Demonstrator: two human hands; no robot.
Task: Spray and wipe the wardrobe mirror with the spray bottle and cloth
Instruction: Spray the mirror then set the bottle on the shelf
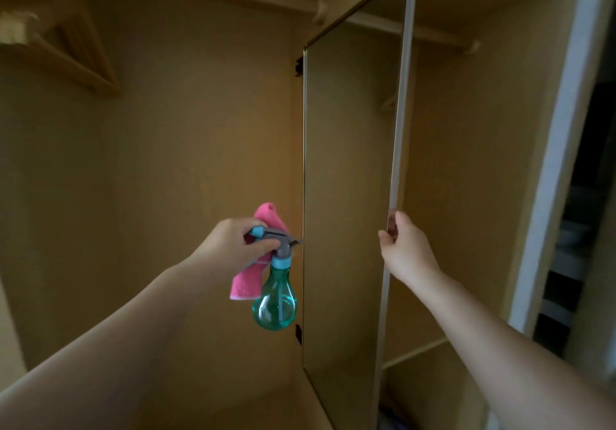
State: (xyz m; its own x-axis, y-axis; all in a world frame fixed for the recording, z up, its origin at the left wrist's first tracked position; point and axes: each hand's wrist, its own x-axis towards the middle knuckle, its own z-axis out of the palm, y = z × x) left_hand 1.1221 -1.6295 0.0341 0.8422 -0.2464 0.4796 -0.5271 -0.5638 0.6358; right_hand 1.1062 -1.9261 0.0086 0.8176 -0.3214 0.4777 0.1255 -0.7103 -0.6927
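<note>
The left hand (233,246) is gripping both the pink cloth (248,283) and the teal spray bottle (275,299), which is hanging upright with its nozzle pointing right at the tall mirror (346,196), while the right hand (405,246) is pinching the mirror's free edge, its fingertips hiding behind the frame.

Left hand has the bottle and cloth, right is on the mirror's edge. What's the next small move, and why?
Probably squeeze the trigger. The left hand grips the spray bottle and pink cloth together, nozzle close to the mirror, while the right hand holds its free edge. No spray or wipe marks are discernible on the glass.
</note>
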